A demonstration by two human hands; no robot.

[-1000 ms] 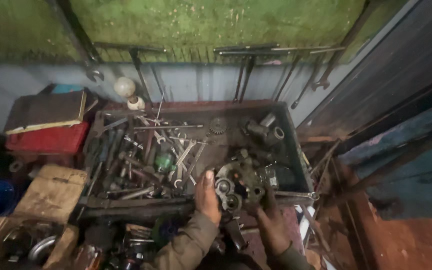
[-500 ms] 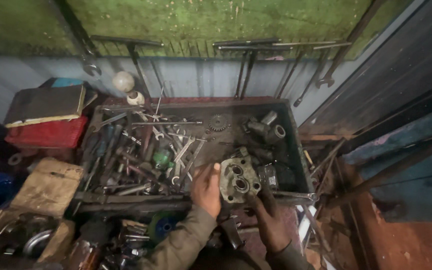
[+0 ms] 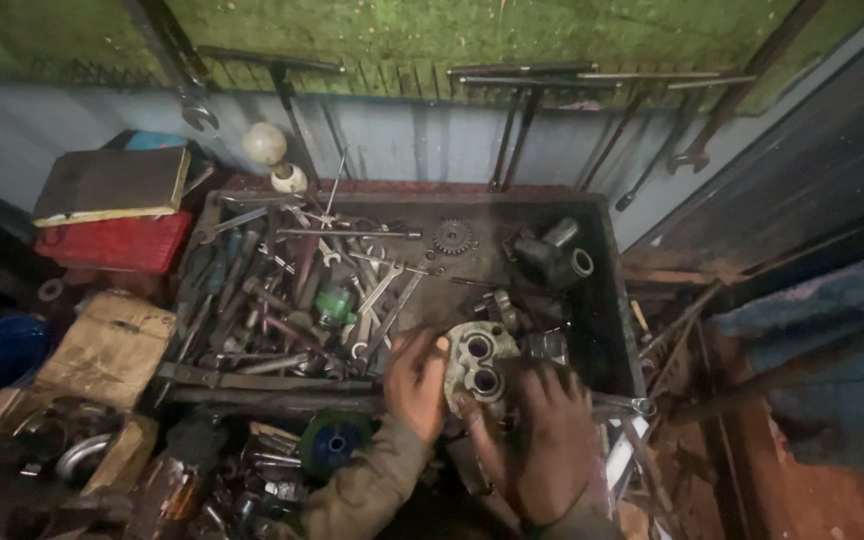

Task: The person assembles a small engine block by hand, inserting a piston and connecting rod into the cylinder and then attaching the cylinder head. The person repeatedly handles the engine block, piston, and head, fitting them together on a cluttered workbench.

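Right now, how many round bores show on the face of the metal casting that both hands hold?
2: the upper bore and the lower bore, on the metal casting between the left hand and right hand. The hands may hide others.

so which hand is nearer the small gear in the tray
Left. The left hand lies below the gear, slightly left of it; the right hand is lower and further right, so farther.
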